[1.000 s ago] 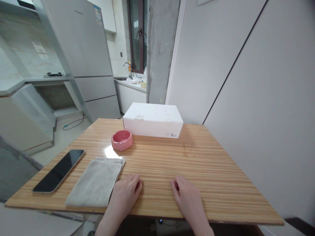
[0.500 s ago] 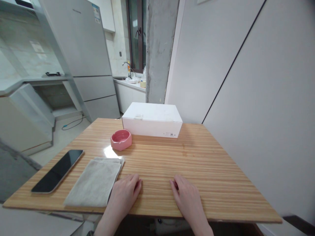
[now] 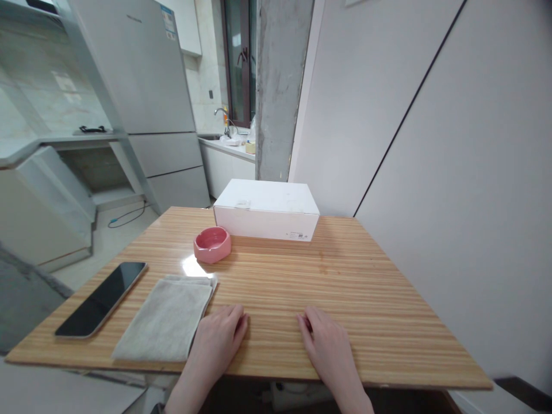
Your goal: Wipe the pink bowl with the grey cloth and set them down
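Observation:
My left hand (image 3: 221, 334) rests on the wooden table near its front edge, fingers curled in and closed. It lies against the right side of a folded grey cloth (image 3: 166, 322). My right hand (image 3: 325, 339) also rests near the front edge, curled closed, with bare tabletop around it. No object shows in either hand, though the fingertips are tucked under. A pink octagonal ashtray (image 3: 212, 246) stands beyond the cloth. Left of the cloth lies a phone (image 3: 102, 300) with its dark screen up.
A closed white box (image 3: 267, 215) stands at the back of the wooden table (image 3: 366, 299), close behind the ashtray. A white wall (image 3: 431, 172) runs along the right side. Past the table are a grey pillar (image 3: 282, 92), a fridge (image 3: 142, 86) and a sink counter with a faucet (image 3: 224, 118).

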`<state>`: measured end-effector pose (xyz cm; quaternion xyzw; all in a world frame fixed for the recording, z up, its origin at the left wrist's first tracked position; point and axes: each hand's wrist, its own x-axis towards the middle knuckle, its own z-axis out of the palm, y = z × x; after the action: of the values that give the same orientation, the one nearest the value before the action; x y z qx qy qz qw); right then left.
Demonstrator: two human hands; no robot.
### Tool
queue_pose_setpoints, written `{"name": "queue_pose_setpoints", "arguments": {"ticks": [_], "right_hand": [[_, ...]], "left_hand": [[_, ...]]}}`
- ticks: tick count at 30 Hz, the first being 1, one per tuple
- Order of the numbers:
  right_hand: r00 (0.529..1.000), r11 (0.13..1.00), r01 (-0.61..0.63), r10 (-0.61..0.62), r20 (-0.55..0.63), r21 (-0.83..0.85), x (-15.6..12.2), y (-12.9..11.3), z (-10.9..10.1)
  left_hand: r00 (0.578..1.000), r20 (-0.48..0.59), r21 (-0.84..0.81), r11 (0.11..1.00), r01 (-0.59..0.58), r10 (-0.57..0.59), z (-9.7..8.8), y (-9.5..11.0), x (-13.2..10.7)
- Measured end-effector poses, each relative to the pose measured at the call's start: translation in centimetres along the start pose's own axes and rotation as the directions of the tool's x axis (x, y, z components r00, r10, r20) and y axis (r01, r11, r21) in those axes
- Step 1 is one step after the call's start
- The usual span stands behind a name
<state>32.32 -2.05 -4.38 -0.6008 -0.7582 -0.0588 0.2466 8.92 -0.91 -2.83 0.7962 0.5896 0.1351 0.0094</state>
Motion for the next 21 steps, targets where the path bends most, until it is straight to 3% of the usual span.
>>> {"name": "queue_pose_setpoints", "arguments": {"ticks": [13,16,21], "right_hand": [[1.0,1.0,-0.004,0.004,0.019,0.011,0.0,0.0,0.0],[1.0,1.0,0.005,-0.005,0.015,0.006,0.0,0.0,-0.1],[1.0,1.0,0.023,-0.023,0.002,-0.009,0.0,0.2,-0.1]], "left_hand": [[0.999,0.008,0.056,0.998,-0.036,0.035,0.1,0.1,0.0],[0.991,0.051,0.208,0.97,-0.128,0.12,0.0,0.9,-0.2],[0.963,0.095,0.479,0.836,-0.268,0.254,0.2,2.3,-0.6]]}}
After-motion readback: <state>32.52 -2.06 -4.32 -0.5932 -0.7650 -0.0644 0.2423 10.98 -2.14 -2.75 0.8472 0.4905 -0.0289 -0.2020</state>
